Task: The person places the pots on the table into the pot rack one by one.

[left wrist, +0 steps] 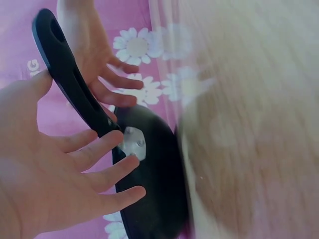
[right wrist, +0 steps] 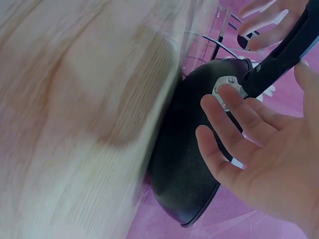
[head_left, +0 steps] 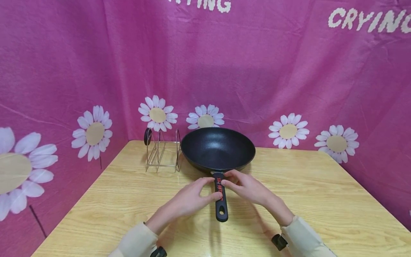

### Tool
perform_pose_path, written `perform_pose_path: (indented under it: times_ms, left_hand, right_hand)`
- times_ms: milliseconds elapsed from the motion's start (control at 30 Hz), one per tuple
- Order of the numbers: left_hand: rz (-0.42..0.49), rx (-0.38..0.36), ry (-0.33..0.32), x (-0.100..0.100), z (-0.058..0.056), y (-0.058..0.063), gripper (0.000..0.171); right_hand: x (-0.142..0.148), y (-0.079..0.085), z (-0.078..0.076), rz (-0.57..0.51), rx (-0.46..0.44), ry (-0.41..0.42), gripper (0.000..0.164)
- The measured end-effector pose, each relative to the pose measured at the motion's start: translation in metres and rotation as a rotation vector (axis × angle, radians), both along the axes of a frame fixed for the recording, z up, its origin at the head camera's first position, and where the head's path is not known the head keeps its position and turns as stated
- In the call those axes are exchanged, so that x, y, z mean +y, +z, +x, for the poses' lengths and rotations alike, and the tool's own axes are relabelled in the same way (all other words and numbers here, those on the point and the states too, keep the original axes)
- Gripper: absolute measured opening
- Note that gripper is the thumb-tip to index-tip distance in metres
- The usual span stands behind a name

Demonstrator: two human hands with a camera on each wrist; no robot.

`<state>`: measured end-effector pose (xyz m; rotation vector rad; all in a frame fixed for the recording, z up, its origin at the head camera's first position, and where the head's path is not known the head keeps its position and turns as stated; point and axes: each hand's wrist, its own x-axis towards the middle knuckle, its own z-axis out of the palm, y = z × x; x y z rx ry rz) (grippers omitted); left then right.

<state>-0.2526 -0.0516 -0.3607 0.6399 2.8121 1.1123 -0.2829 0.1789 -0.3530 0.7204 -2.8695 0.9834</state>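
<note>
A black wok [head_left: 218, 150] stands on the table, its long handle [head_left: 222, 210] pointing toward me and bearing red lettering. To the left of the handle is my left hand [head_left: 192, 198], its thumb against the handle and the other fingers spread loosely. My right hand [head_left: 248, 186] is on the opposite side, near where the handle joins the pan, with its thumb at the handle. Both wrist views show relaxed fingers, not wrapped round the handle. A silvery bracket [left wrist: 133, 143] joins handle and pan.
Left of the wok stands a wire rack [head_left: 160, 165] with a black round piece [head_left: 147, 136] on one upright. The wooden table [head_left: 308, 192] reaches back to a pink cloth [head_left: 250, 96] printed with white daisies.
</note>
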Motion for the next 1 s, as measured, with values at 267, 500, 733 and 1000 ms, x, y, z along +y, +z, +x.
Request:
perform_pose_path:
  times_ms: [267, 500, 733, 1000]
  left_hand:
    - [0.025, -0.054, -0.053, 0.002, 0.011, 0.003, 0.085]
    - [0.117, -0.141, -0.141, 0.002, 0.017, -0.001, 0.087]
    - [0.170, -0.158, -0.183, 0.002, 0.020, -0.001, 0.077]
    - [0.196, -0.185, -0.240, 0.004, 0.021, -0.003, 0.073]
  right_hand:
    - [0.001, -0.001, 0.000, -0.037, -0.071, 0.032, 0.054]
    - [-0.001, -0.002, 0.001, -0.073, -0.137, 0.091, 0.049]
    - [-0.004, -0.003, 0.001, -0.105, -0.197, 0.117, 0.048]
    - [-0.006, -0.005, -0.002, -0.135, -0.321, 0.140, 0.052]
